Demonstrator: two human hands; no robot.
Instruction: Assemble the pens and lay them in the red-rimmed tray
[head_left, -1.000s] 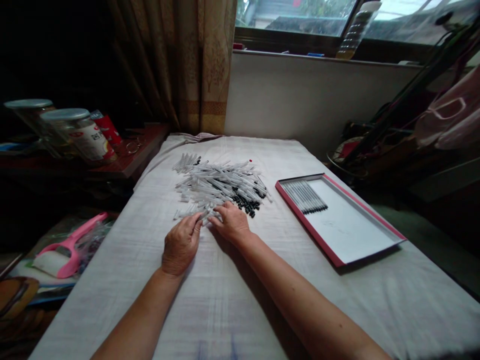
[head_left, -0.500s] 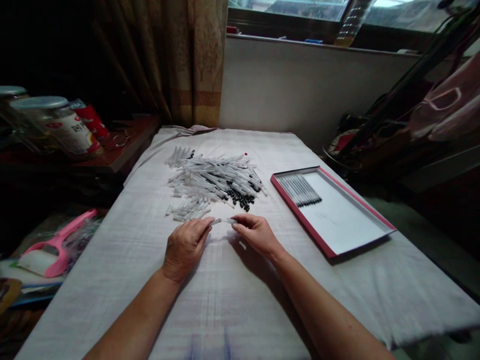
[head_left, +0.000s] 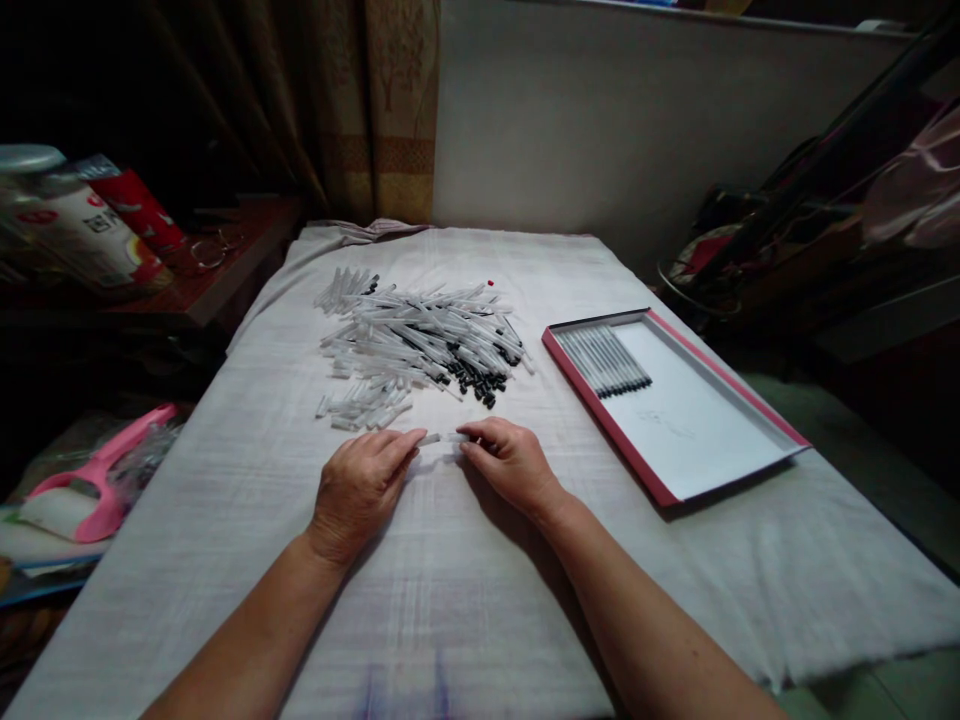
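My left hand (head_left: 367, 478) is closed, thumb and fingers pinching a short greyish translucent pen part (head_left: 430, 440). Opposite it, my right hand (head_left: 508, 458) pinches a whitish translucent pen part (head_left: 454, 437). The two pieces point at each other end to end with a small gap between them; most of each is hidden by fingers. Just beyond the hands lies a small heap of clear pen caps (head_left: 367, 403). Behind that spreads a large pile of clear pen barrels (head_left: 427, 325), with small black plugs (head_left: 480, 382) along its near right edge.
A shallow red-edged box lid (head_left: 720, 440) at the right holds a row of pens (head_left: 604, 360) with black ends. A tiny red piece (head_left: 490, 283) lies behind the pile. Jars (head_left: 82, 225) stand on a side table; a pink-handled tool (head_left: 105, 475) is at the left.
The view has tilted downward, so the window has mostly left the picture. Both hands keep their pinches, and the two pen parts stay close together with a slightly wider gap.
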